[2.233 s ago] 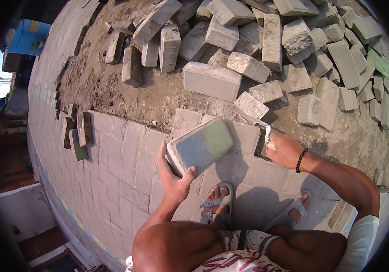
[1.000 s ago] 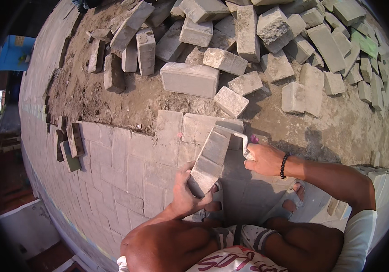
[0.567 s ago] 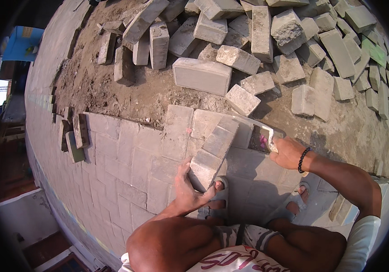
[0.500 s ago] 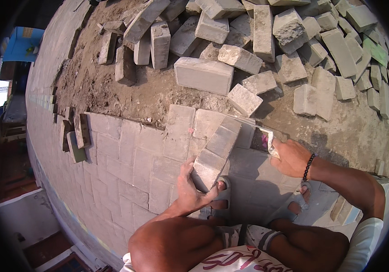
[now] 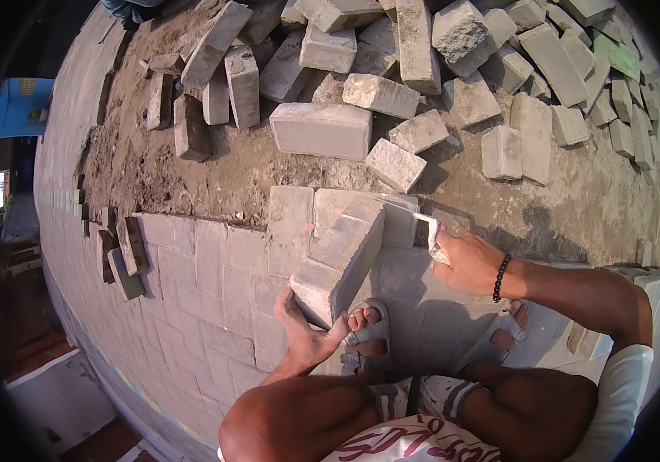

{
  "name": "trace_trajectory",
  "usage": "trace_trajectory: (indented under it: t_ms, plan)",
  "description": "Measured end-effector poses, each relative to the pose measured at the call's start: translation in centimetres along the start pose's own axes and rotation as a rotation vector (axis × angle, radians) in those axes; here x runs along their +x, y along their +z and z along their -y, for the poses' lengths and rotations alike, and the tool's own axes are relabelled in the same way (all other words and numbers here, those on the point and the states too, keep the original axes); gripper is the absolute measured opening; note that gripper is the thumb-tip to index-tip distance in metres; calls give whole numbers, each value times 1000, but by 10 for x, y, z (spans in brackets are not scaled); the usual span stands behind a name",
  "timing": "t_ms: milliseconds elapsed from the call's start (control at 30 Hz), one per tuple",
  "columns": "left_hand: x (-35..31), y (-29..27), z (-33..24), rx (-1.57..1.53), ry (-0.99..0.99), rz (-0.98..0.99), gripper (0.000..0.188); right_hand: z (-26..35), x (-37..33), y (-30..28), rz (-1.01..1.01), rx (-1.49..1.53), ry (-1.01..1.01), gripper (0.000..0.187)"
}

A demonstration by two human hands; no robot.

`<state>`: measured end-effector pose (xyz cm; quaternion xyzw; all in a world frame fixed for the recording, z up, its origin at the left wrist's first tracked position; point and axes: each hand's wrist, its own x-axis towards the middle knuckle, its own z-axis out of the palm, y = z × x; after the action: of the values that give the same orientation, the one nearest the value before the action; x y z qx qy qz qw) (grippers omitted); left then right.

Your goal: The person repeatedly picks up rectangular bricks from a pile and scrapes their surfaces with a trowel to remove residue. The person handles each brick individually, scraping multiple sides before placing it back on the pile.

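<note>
I record the paving block (image 5: 338, 250) in the left hand (image 5: 307, 339), fingers on one side of its near end and thumb on the other, a firm pinch as far as I can judge. The block slants away over the laid pavers (image 5: 218, 327), its far end toward the edge of the bare soil (image 5: 214, 181). Whether it touches the pavers beneath, I cannot tell.

Change noted: seconds ago the painted broad face was turned up; now a narrow, grooved side is uppermost. Against half a second ago, the block is rolled further, so the plain broad face on its right shows as well.

The right hand (image 5: 469, 262) is closed round the white cranked handle of a hand tool (image 5: 431, 229); its blade points toward the block's far end. I cannot confirm contact between them.

My assessment: the turn brings different sides of the block within the blade's reach, and the left-hand hold remains adequate. The loose block pile (image 5: 418, 46) beyond appears undisturbed.
</note>
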<state>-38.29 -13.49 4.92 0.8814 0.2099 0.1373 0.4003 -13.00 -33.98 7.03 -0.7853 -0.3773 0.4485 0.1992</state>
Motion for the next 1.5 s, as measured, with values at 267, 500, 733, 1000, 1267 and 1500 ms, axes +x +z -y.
trace_trajectory:
  t_ms: [267,500,733,1000,1267,1500]
  plan:
    - [31,-8,-14,-327,-359,-214,81,-30,25,7,-95,-40,-11,32]
    - [38,-20,8,-550,-587,-368,65,16,26,24,-7,-4,-131,34]
    - [26,-15,11,-673,-632,-427,61,-30,74,34,-15,-131,-2,32]
    - [24,-38,70,-578,-782,-271,49,-4,51,31,-24,14,-31,34]
    - [4,-30,89,-469,-820,-136,60,4,25,42,-30,146,49,34]
    - [12,-19,58,314,-332,-63,100,18,16,59,88,163,-97,32]
